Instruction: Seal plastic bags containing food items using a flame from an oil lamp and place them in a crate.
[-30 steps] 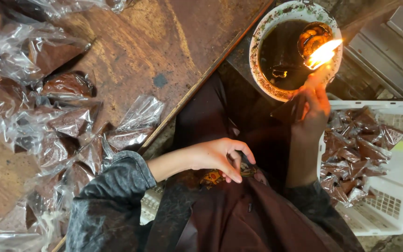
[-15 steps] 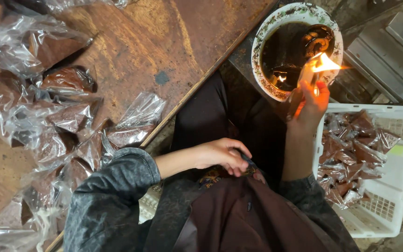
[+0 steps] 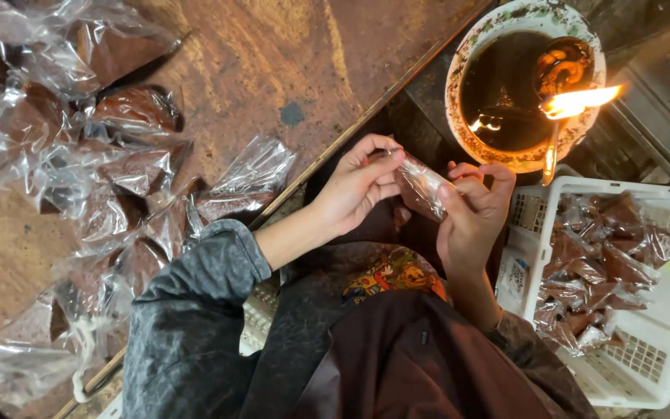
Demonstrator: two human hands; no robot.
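My left hand [image 3: 358,190] and right hand [image 3: 471,213] are meeting over my lap, both pinching the same small clear packet [image 3: 420,185] of brown stuff. The left fingers are gripping its upper end, the right fingers are closing on its lower end, and the packet is lying tilted between them, just off the table edge. Beyond my right hand, the bowl [image 3: 459,85] of dark liquid is sitting with a flame [image 3: 579,101] burning at its right rim, near the packet but not touching it. To my right, the white basket [image 3: 661,380] is holding a heap of filled packets [image 3: 599,264], close beside my right wrist. To my left, the rusty brown table [image 3: 288,54] is carrying a spread of loose bags [image 3: 118,171], brown powder showing inside them, and one bag [image 3: 250,174] is lying near the edge, just beside my left forearm. My grey sleeve [image 3: 188,310] is covering that arm up to the wrist, and a dark maroon cloth [image 3: 420,365] is lying across my lap below the hands.
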